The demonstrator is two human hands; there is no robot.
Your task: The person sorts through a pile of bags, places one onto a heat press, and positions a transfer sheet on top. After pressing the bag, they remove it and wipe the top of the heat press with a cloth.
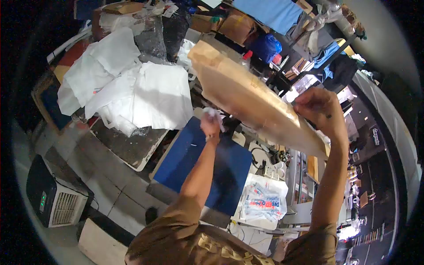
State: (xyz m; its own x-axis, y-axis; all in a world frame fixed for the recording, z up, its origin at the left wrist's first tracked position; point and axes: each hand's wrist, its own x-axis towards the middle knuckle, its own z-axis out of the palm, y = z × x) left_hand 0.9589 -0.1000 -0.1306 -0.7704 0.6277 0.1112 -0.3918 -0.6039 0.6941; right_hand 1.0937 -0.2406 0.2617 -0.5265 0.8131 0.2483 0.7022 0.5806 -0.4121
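A crumpled white cloth shows in the closed fingers of my left hand, over the far edge of a flat dark-blue board. Above and to the right, a long tan frame, apparently covered with brown tape or paper, stands tilted up from the board. My right hand is by the upper edge of this frame, its fingers curled together. Whether they grip the edge or something small is hidden.
White fabric pieces lie piled on a stand at the left. A printed white plastic bag lies right of the blue board, near a power strip. A black-and-white appliance stands on the tiled floor.
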